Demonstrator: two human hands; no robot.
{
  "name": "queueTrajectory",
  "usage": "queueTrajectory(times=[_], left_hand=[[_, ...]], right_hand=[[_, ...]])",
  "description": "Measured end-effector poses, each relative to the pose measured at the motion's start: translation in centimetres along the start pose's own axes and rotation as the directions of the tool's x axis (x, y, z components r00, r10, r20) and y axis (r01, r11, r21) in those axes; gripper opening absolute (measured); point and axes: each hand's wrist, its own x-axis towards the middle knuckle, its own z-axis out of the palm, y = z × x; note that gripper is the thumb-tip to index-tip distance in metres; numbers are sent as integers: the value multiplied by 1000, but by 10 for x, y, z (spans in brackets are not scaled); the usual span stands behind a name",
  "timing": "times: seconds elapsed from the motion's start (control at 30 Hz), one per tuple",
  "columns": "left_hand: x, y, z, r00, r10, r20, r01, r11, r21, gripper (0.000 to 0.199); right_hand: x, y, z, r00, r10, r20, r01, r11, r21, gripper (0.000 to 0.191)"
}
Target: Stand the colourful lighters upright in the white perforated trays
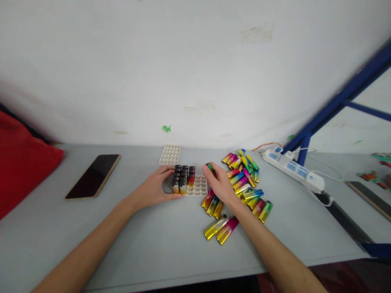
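left hand (159, 187) beside upright lighters (183, 180) in gridded tray (200, 185), digits apart, right hand (221, 184) clamped on one green lighter (210, 167)

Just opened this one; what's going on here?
A person's left hand curves around the left end of a pale tray of upright lighters. The right hand holds a green lighter over the tray's right side, where cells are unfilled. Loose lighters lie beside that hand.
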Motion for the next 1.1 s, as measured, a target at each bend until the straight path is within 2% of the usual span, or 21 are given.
queueTrajectory(times=[0.17, 0.37, 0.5, 0.6, 0.67, 0.77, 0.87, 0.97, 1.1], left_hand=[[1, 0, -1, 1000, -14, 10, 14, 1000, -4, 69], [0, -3, 1, 1000, 7, -15, -7, 1000, -8, 70], [0, -4, 1, 1000, 21, -17, -21, 1000, -14, 69], [0, -4, 0, 999, 24, -20, -25, 999, -23, 71], [0, -3, 0, 1000, 21, -22, -21, 999, -25, 70], [0, 0, -1, 999, 26, -26, -26, 999, -28, 67], [0, 1, -2, 999, 36, -25, -37, 999, -26, 67], [1, 2, -3, 999, 35, -13, -36, 999, -28, 69], [0, 3, -3, 999, 32, -16, -32, 999, -37, 68]], right_hand=[[-3, -6, 1, 997, 40, -71, -46, 995, -86, 58], [-5, 1, 7, 993, 39, -114, -51, 993, -106, 37], [-5, 2, 10, 995, 21, -100, -35, 989, -143, 43], [-6, -2, 8, 999, 2, -54, -11, 984, -176, 48], [-6, -6, 6, 999, -35, -6, 34, 980, -195, 44], [-8, -10, 1, 982, -175, 69, 187, 949, -255, 37], [-10, -12, -2, 940, -307, 148, 340, 876, -341, 40], [-12, -12, -5, 939, -258, 227, 332, 852, -404, 40], [-10, -8, -9, 957, -163, 242, 252, 879, -405, 35]])
